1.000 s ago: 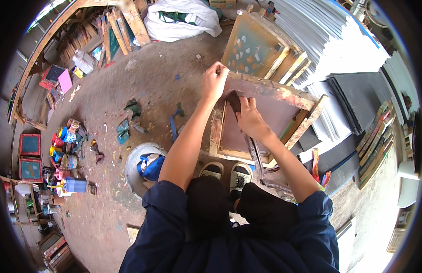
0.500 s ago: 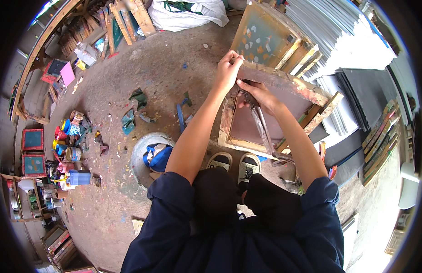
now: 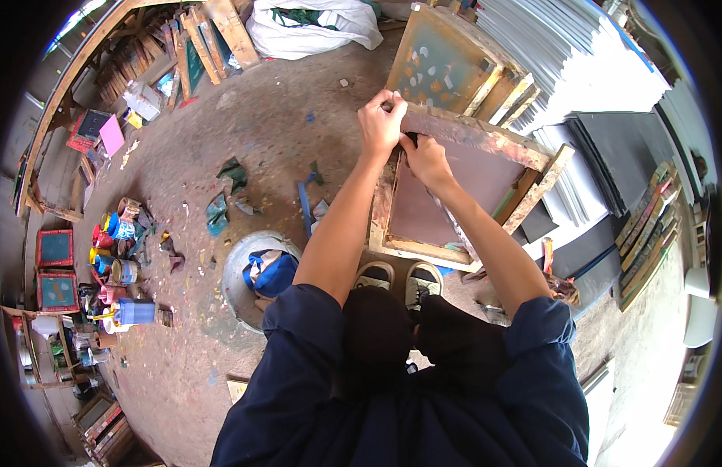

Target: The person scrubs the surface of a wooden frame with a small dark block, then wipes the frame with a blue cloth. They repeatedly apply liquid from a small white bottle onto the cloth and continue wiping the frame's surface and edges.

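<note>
A wooden screen-printing frame (image 3: 485,132) with dull mauve mesh (image 3: 454,167) stands tilted in front of my feet, its wood stained with paint. At its upper left corner, my left hand (image 3: 381,124) is closed round the frame's edge. Just right of it, my right hand (image 3: 427,162) is closed on a dark crumpled strip at the inner edge of that corner. Most of the strip is hidden behind my right hand and forearm; one stretch (image 3: 456,223) shows over the mesh. I cannot tell whether the strip is tape.
To the left of my shoes stands a metal tub (image 3: 235,274) with blue cloth inside. Paint pots (image 3: 123,271) crowd the floor farther left, and rag scraps (image 3: 234,175) lie between. More screen frames (image 3: 442,58) lean behind, beside stacked white sheets (image 3: 540,47).
My right hand has moved slightly up and left toward the corner, and its fingers are now more tightly closed. The strip hangs less visibly. My left hand stays on the frame.
</note>
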Available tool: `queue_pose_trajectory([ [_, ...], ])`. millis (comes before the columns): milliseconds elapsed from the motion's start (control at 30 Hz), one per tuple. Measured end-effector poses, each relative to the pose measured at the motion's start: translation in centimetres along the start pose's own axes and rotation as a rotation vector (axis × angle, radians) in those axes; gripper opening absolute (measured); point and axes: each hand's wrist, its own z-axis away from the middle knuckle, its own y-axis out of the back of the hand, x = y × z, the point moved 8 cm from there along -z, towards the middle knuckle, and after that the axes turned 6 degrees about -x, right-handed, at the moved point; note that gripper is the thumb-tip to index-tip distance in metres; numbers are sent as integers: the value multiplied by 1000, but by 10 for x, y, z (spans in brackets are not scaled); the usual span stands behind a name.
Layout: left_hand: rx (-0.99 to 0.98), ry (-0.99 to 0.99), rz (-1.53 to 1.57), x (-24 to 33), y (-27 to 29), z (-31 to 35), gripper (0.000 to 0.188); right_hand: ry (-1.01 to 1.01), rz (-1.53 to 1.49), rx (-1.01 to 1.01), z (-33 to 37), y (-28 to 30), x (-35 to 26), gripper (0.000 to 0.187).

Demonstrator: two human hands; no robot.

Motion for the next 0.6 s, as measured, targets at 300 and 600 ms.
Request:
queue_pose_trajectory([
  [300, -101, 44, -34, 3, -8, 3, 19, 77, 213, 25, 14, 9, -7, 40],
  [600, -116, -34, 9, -3, -14, -3, 20, 2, -283, -123, 9, -2, 18, 29],
])
